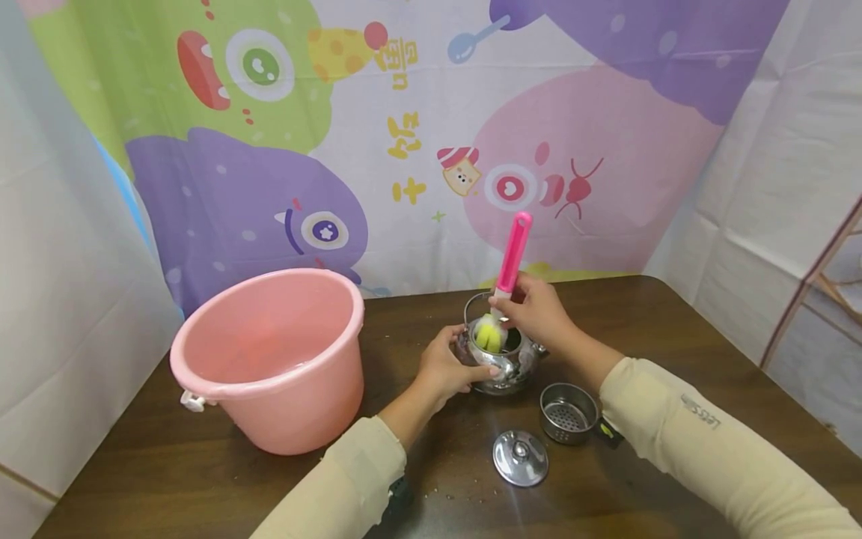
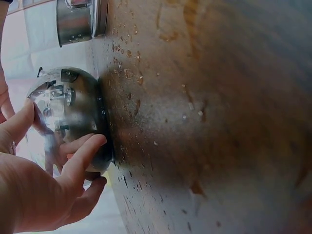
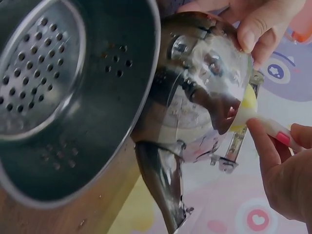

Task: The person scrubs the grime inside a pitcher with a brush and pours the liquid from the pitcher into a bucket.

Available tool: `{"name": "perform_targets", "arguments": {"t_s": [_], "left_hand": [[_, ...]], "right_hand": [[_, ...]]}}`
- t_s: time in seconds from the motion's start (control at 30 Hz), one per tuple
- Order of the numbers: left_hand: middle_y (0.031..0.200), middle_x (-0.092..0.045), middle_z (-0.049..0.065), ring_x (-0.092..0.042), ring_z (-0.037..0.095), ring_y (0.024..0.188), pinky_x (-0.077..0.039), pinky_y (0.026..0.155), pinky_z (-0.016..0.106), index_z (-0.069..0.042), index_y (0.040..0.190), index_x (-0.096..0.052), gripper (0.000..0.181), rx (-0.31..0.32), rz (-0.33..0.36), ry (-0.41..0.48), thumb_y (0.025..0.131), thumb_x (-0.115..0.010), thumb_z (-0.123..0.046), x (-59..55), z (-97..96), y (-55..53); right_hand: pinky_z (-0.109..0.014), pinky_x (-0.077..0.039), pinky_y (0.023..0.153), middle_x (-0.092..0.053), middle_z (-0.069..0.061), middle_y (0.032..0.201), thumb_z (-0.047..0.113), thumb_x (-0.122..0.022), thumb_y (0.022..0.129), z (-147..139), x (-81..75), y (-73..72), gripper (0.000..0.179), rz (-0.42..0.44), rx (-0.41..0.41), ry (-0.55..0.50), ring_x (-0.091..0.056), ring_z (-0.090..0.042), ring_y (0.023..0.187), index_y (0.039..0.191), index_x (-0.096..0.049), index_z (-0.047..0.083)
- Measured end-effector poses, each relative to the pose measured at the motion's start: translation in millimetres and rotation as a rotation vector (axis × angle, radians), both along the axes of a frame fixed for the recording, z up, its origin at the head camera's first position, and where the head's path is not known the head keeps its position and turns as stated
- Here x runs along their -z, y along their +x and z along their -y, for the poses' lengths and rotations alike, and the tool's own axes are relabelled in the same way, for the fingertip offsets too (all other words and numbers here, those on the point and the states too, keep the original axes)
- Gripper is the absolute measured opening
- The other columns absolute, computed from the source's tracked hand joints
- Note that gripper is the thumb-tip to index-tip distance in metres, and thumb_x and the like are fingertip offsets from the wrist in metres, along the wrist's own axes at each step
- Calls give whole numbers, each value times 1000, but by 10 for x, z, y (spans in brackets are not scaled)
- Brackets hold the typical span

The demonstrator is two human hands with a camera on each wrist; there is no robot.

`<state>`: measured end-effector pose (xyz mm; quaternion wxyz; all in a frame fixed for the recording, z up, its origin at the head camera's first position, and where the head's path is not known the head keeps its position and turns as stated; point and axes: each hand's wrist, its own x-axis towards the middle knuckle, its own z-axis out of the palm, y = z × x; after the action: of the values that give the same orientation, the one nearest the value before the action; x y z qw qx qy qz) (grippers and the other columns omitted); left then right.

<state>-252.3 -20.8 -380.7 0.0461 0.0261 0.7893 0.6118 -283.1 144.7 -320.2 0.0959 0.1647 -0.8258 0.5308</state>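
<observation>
A shiny metal teapot (image 1: 503, 373) with a raised wire handle stands on the brown table. My left hand (image 1: 444, 367) holds its side, thumb across the front and fingers along the wall, as the left wrist view also shows. Above the opening, my right hand (image 1: 542, 311) pinches the white neck of a sponge brush (image 1: 515, 254) with a pink handle. The brush's yellow-and-white sponge head (image 1: 489, 334) sits in the teapot's mouth, its lower part hidden inside. In the right wrist view the spout (image 3: 163, 183) points away from my left hand.
Near my right forearm stand a perforated metal strainer (image 1: 569, 413) and the round teapot lid (image 1: 521, 458). A large pink bucket (image 1: 303, 404) takes up the table's left side. Water drops dot the tabletop (image 2: 195, 126). A cartoon-printed cloth (image 1: 417, 247) hangs behind the table.
</observation>
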Motion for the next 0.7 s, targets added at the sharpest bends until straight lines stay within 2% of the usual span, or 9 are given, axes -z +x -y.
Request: {"name": "perform_targets", "arguments": {"t_s": [0.23,0.4,0.57,0.7], "left_hand": [[127,-51,12,-59,25,80,-59,57,39,-10,138,-49,84,-5,0,1,65,-91,-7,9,-4,-2],[128,-50,13,-59,25,78,-59,57,38,-10,139,-48,84,-3,2,-1,66,-91,-7,10,-3,-4],[129,-50,13,-59,24,80,-59,57,37,-10,139,-48,84,-4,7,-1,66,-91,-6,4,0,-2],[129,-50,13,-59,25,80,-59,57,37,-10,139,-48,84,-1,6,-2,66,-91,-7,-1,2,1]], "right_hand": [[-36,-59,56,-65,-19,83,0,-67,89,-91,-43,30,19,-83,-4,137,-64,-31,69,104,-60,-9],[-33,-56,51,-62,-15,75,0,-67,89,-119,-87,53,17,-94,-11,190,-62,-27,58,100,-59,-9],[-36,-58,51,-61,-14,76,1,-67,89,-108,-106,64,15,-60,-37,166,-61,-28,63,99,-59,-7],[-38,-60,55,-61,-17,82,0,-65,91,-68,-104,66,16,2,-57,88,-62,-28,70,101,-57,-8]]}}
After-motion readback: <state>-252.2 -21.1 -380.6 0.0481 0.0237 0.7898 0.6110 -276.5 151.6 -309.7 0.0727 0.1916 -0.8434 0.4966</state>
